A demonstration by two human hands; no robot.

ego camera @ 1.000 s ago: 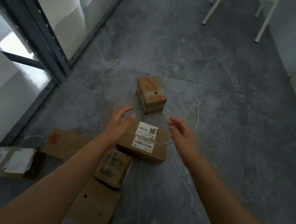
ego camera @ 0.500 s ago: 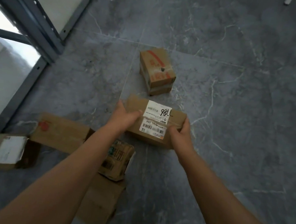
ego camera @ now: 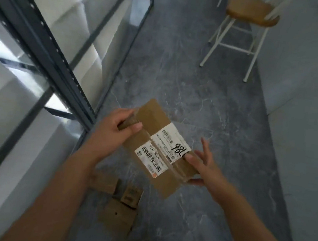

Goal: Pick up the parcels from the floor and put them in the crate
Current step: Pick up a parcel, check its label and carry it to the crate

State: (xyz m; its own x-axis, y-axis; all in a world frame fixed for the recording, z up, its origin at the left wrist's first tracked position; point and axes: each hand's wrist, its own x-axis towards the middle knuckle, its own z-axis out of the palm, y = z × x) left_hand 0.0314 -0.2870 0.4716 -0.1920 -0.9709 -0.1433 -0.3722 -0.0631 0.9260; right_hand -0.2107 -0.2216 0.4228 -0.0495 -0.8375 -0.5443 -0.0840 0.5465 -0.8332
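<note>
The person is holding the labelled parcel (ego camera: pixel 160 124) up off the floor (ego camera: pixel 196 89), left grip (ego camera: pixel 114 129) clamped round its far end and right grip (ego camera: pixel 206 167) pinching the near corner, and is probably turning next to find the crate, nowhere in view, while more parcels (ego camera: pixel 125 196) are lying below.

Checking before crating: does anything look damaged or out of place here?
No damage shows. The labelled parcel is held tilted between the left hand and right hand; other parcels lie scattered askew on the floor.
</note>
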